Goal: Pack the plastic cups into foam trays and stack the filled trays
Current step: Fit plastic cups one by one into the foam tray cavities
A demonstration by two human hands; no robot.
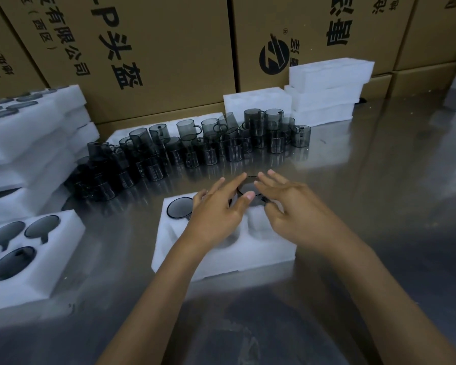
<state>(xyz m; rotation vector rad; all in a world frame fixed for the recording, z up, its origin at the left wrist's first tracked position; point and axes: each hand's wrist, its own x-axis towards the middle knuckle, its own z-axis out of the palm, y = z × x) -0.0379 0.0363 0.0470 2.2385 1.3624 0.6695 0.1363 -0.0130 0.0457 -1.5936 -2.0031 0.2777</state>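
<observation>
A white foam tray (221, 255) lies on the metal table in front of me. One smoky grey cup (179, 208) sits in its far left pocket. Another grey cup (249, 187) stands in a far pocket between my hands, with only its rim showing. My left hand (219, 209) stretches over the tray with straight fingers touching that rim. My right hand (287, 206) touches the same cup from the right, fingers spread and relaxed. A large cluster of loose grey cups (195, 148) with handles stands beyond the tray.
A filled foam tray (61, 248) lies at the near left, and filled trays are stacked (37, 143) behind it. Empty foam trays (327, 88) are piled at the back right. Cardboard boxes (156, 48) wall off the table's far side.
</observation>
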